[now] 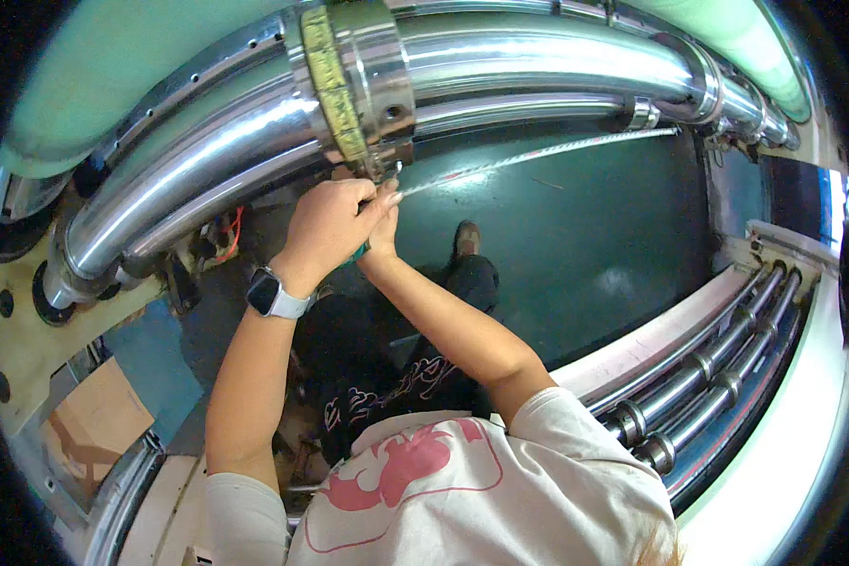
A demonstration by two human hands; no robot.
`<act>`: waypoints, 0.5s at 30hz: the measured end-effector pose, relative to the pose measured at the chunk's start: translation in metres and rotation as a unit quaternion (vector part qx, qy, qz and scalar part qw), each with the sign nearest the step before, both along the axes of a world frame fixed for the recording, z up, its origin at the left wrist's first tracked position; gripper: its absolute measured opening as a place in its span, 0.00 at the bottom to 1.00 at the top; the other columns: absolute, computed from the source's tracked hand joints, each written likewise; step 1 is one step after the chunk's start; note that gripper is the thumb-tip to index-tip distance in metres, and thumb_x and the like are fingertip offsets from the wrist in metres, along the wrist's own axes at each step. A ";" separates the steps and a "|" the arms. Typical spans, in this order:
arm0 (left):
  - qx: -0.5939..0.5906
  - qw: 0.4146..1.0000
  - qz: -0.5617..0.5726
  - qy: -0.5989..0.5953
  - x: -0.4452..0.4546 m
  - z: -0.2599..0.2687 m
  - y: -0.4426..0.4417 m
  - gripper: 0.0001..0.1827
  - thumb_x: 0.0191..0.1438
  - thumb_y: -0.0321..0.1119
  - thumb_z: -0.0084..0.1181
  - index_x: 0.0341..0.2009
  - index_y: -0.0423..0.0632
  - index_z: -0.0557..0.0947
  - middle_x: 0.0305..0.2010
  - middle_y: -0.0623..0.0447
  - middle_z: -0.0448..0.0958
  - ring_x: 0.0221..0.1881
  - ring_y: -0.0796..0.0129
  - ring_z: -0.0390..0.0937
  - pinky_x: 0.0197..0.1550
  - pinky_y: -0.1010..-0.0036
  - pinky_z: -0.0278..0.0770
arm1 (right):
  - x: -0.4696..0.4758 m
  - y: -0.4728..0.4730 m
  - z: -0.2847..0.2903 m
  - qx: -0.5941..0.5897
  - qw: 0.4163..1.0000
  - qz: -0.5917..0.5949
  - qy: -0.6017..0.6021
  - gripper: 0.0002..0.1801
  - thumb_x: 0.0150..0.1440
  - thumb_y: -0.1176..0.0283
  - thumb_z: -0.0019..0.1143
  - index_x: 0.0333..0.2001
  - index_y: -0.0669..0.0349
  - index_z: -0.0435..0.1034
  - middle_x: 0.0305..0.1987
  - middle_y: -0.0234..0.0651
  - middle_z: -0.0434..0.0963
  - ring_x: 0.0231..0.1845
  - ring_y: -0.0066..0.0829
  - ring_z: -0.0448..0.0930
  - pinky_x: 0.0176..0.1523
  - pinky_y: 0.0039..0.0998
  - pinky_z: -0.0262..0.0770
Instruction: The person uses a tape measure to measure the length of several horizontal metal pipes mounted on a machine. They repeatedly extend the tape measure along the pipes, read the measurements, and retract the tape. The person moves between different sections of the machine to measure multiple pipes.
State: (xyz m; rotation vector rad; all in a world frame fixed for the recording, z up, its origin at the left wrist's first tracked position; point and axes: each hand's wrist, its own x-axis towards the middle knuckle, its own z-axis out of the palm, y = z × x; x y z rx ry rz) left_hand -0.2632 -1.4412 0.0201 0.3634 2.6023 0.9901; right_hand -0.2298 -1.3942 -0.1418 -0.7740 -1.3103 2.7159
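Both my hands are together just below a metal collar (375, 78) on a thick chrome roller (538, 60). My left hand (332, 219), with a smartwatch (265, 291) on its wrist, is closed with its thumb on a white measuring tape (538, 152) with red marks. Pressed against it from behind, my right hand (384, 230) is partly hidden and also grips at the tape. Something teal (357, 253), perhaps the tape's case, shows between the palms. The blade runs rightward below the roller, its end near a bracket (644, 113).
A yellow segmented band (332, 85) circles the roller beside the collar. Large pale green rollers (148, 71) lie beyond. At lower right, slim metal shafts with collars (704, 368) sit in the machine frame. A cardboard piece (99, 424) lies at lower left. My shoe (468, 238) stands on the green floor (594, 233).
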 end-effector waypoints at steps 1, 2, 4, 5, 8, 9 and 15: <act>0.022 1.000 -0.003 -0.016 0.001 -0.001 0.006 0.16 0.45 0.46 0.50 0.22 0.44 0.75 0.19 0.43 0.71 0.24 0.52 0.70 0.24 0.64 0.65 | 0.004 0.010 -0.004 -0.053 0.998 0.021 -0.002 0.16 0.58 0.60 0.30 0.32 0.62 0.62 0.27 0.26 0.64 0.29 0.19 0.63 0.34 0.23 0.62; 0.041 0.999 -0.003 -0.030 0.003 0.000 0.006 0.16 0.45 0.46 0.51 0.22 0.44 0.75 0.20 0.43 0.71 0.24 0.52 0.71 0.24 0.64 0.65 | 0.005 0.016 -0.006 -0.030 0.997 0.061 0.041 0.16 0.58 0.60 0.31 0.31 0.62 0.62 0.27 0.28 0.63 0.29 0.21 0.63 0.34 0.24 0.62; 0.080 0.995 -0.040 -0.033 0.008 0.002 0.011 0.16 0.44 0.46 0.52 0.24 0.45 0.74 0.21 0.43 0.71 0.25 0.52 0.71 0.25 0.64 0.65 | 0.008 0.039 -0.002 0.377 0.894 0.100 0.222 0.14 0.57 0.62 0.35 0.30 0.63 0.61 0.27 0.36 0.64 0.29 0.26 0.64 0.34 0.28 0.63; 0.096 0.993 -0.056 -0.033 0.011 0.003 0.012 0.16 0.44 0.46 0.52 0.24 0.45 0.74 0.22 0.43 0.72 0.25 0.52 0.71 0.25 0.65 0.65 | 0.005 0.046 0.003 0.379 0.893 0.094 0.223 0.13 0.56 0.63 0.36 0.31 0.63 0.61 0.28 0.37 0.64 0.28 0.26 0.62 0.33 0.27 0.62; 0.113 0.985 -0.117 -0.053 0.024 0.005 0.016 0.11 0.45 0.37 0.52 0.27 0.43 0.75 0.23 0.43 0.72 0.26 0.54 0.72 0.28 0.69 0.67 | -0.004 0.062 0.019 0.245 0.954 0.167 0.051 0.12 0.55 0.64 0.40 0.28 0.62 0.61 0.25 0.29 0.63 0.26 0.22 0.59 0.30 0.23 0.58; 0.089 0.986 -0.133 -0.052 0.029 0.005 0.016 0.10 0.46 0.37 0.51 0.27 0.43 0.75 0.24 0.44 0.72 0.26 0.54 0.72 0.28 0.68 0.67 | -0.007 0.063 0.024 0.188 0.968 0.158 0.052 0.13 0.55 0.63 0.42 0.26 0.61 0.62 0.22 0.25 0.61 0.24 0.19 0.58 0.28 0.21 0.57; 0.201 0.976 -0.044 -0.073 0.087 -0.012 0.013 0.08 0.49 0.32 0.46 0.28 0.41 0.73 0.21 0.48 0.70 0.23 0.61 0.70 0.27 0.71 0.67 | -0.013 0.060 0.029 0.159 0.976 0.147 0.038 0.23 0.55 0.55 0.40 0.12 0.55 0.56 0.15 0.22 0.59 0.19 0.14 0.55 0.24 0.18 0.49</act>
